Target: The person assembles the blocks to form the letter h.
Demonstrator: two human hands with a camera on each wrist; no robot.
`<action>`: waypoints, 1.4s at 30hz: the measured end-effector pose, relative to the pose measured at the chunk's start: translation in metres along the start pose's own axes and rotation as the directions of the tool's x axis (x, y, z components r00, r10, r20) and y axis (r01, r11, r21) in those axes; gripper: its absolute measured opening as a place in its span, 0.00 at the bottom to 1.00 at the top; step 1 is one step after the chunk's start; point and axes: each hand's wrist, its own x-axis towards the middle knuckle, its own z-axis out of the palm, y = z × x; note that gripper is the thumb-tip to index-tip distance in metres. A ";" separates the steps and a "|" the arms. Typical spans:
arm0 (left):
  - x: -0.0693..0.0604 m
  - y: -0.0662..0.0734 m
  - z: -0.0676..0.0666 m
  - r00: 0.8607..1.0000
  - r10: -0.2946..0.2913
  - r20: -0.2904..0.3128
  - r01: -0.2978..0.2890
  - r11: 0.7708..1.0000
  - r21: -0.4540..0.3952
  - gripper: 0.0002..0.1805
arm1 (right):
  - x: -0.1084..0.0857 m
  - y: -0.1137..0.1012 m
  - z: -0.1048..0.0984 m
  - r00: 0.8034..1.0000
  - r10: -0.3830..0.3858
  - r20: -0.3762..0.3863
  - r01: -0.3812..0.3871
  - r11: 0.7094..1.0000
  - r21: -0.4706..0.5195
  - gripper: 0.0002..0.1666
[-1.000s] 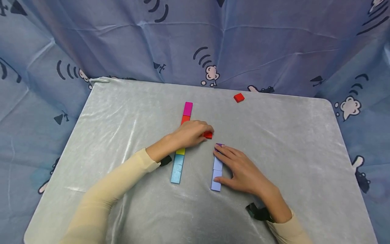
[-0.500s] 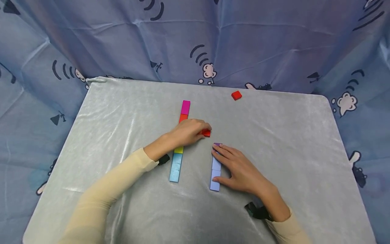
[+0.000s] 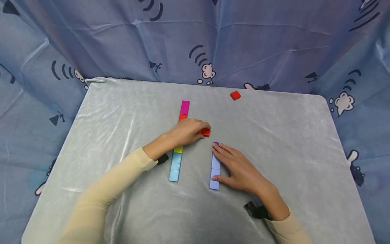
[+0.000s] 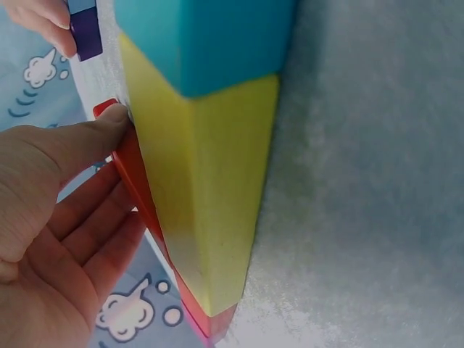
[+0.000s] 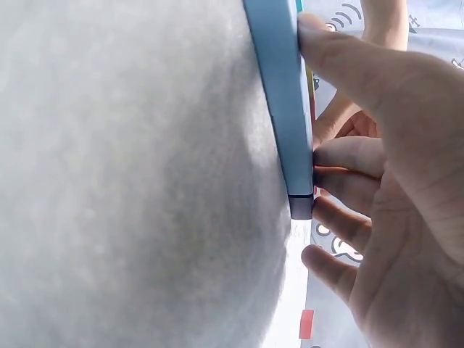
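Observation:
In the head view my left hand (image 3: 189,131) reaches over a row of coloured blocks. Its thumb and fingers hold a red block (image 3: 205,132) just right of that row. The row runs from a magenta block (image 3: 184,107) and a red one through a yellow block (image 3: 178,149) to a light blue block (image 3: 175,166) nearest me; my hand hides its middle. My right hand (image 3: 240,169) rests its extended fingertips and thumb on a second, shorter row, made of lavender blocks (image 3: 214,179) with a purple block (image 3: 217,143) at the far end.
A loose red block (image 3: 235,95) lies near the far edge of the table. Grey, slightly wrinkled cloth covers the tabletop (image 3: 292,142). A blue patterned curtain (image 3: 262,40) hangs behind the table and at both sides.
The whole head view shifts slightly to the left and up. Both hands keep their places: the left still holds the red block, the right still rests on the lavender and purple row.

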 end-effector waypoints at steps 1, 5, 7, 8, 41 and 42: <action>0.000 0.000 0.000 1.000 0.003 0.000 -0.003 1.000 0.002 0.20 | 0.000 0.000 0.000 1.000 -0.002 -0.002 0.002 1.000 -0.002 0.57; 0.000 0.001 0.000 1.000 0.013 0.007 -0.013 1.000 0.007 0.21 | -0.001 0.001 0.000 1.000 -0.014 -0.012 0.014 1.000 -0.008 0.57; 0.001 0.001 0.000 1.000 0.015 0.008 -0.015 1.000 0.005 0.21 | -0.001 0.001 0.000 1.000 -0.021 -0.018 0.020 1.000 -0.013 0.56; 0.001 0.001 0.000 1.000 0.017 0.007 -0.017 1.000 0.004 0.21 | -0.001 0.001 -0.001 0.999 -0.024 -0.021 0.023 1.000 -0.014 0.56; 0.014 0.002 -0.015 1.000 -0.013 -0.005 0.013 1.000 -0.019 0.26 | -0.004 -0.002 -0.002 1.000 -0.007 -0.028 0.007 1.000 -0.022 0.56; 0.016 0.002 -0.016 1.000 -0.014 -0.006 0.014 1.000 -0.017 0.25 | -0.004 -0.002 -0.002 0.999 -0.012 -0.033 0.011 1.000 -0.027 0.56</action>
